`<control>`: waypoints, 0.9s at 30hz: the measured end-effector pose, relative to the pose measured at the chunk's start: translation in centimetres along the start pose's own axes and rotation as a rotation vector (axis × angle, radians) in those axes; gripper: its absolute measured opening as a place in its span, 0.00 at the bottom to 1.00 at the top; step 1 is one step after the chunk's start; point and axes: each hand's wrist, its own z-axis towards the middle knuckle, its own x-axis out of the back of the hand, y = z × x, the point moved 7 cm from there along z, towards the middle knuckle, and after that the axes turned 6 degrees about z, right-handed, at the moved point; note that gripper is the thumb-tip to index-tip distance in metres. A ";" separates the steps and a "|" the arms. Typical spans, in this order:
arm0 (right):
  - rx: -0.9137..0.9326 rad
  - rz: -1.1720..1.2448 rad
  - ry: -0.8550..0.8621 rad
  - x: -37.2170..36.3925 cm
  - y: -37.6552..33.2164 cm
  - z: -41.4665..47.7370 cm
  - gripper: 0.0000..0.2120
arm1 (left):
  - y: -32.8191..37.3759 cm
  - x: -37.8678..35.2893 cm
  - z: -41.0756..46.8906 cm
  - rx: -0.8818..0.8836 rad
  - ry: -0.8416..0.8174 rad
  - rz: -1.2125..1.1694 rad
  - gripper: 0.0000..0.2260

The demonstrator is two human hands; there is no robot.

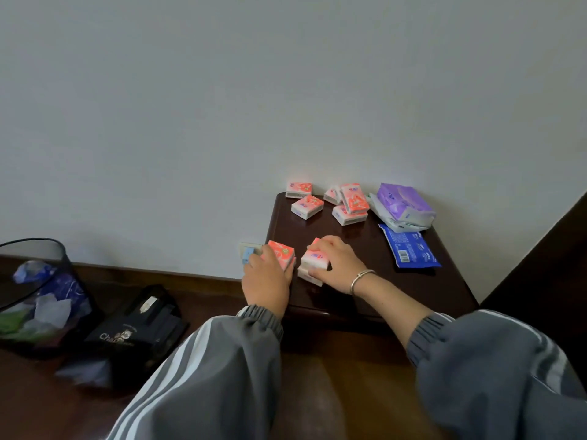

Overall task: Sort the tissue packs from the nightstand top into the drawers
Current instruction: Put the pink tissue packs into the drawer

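Two hands are at the near left corner of the dark wooden nightstand (365,242). The left hand (266,279) curls its fingers round a pink tissue pack (282,253) at the very corner. Its fingertips are hidden behind the pack, and whether a second pack sits under it is hard to tell. Just beside it, the right hand (338,266) grips a small stack of pink packs (313,265), with the fingers over the top pack and the thumb against the near side. The palm covers most of the top pack, and only a white edge of the lower one shows. A metal bracelet (362,278) circles the right wrist.

Five more pink packs (307,207) lie at the back by the wall (286,90). Two are apart on the left, and three are bunched together with one leaning on the others. To the right, a purple pack (405,203) rests on a paler pack that is mostly hidden beneath it. A flat blue pack (409,252) lies nearer the right edge.

Grey striped sleeves (206,369) block the nightstand's front. A small pale blue object (247,258) by the wall, past the left fingers, is too blurred to identify. On the floor at left stand a mesh wastebasket (38,249), cut off by the frame, and a black bag (136,331) whose lettering is only partly legible.
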 end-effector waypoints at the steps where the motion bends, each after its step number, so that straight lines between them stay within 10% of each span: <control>1: -0.012 -0.010 -0.056 -0.1 -0.1 0.5 0.24 | -0.1 -0.1 0.1 -0.007 0.001 -0.004 0.30; 6: -0.043 -0.155 -0.250 0.7 -1.1 2.4 0.29 | -0.2 0.1 0.5 -0.019 0.001 -0.017 0.28; 22: 0.030 0.191 0.207 1.8 -0.2 -10.4 0.25 | -3.3 3.8 -6.5 -0.118 -0.062 -0.401 0.31; 27: -0.022 0.062 -0.056 -4.1 3.6 -19.8 0.27 | -2.7 1.1 -17.0 -0.286 -0.267 -0.213 0.34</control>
